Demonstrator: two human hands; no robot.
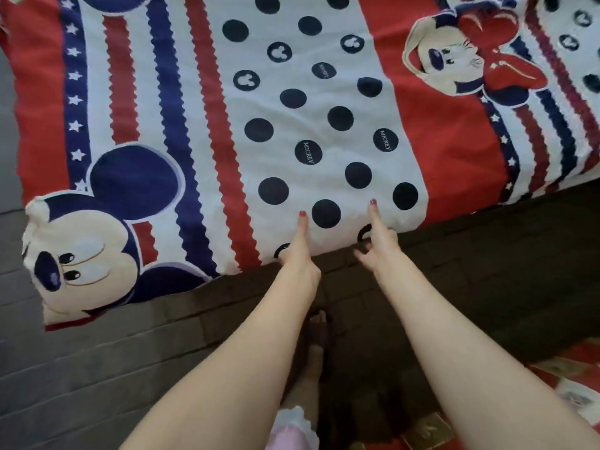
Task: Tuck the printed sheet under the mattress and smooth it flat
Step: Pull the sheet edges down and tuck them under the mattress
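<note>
Head view: both hands at the printed sheet's near edge.
Left hand and right hand each pinch it, thumbs on top.

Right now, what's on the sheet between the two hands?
Head view: one dark dot on the printed sheet lies between the left hand and right hand.

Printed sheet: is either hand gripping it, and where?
Both: left hand and right hand hold the printed sheet at its near edge, thumbs on top.
</note>
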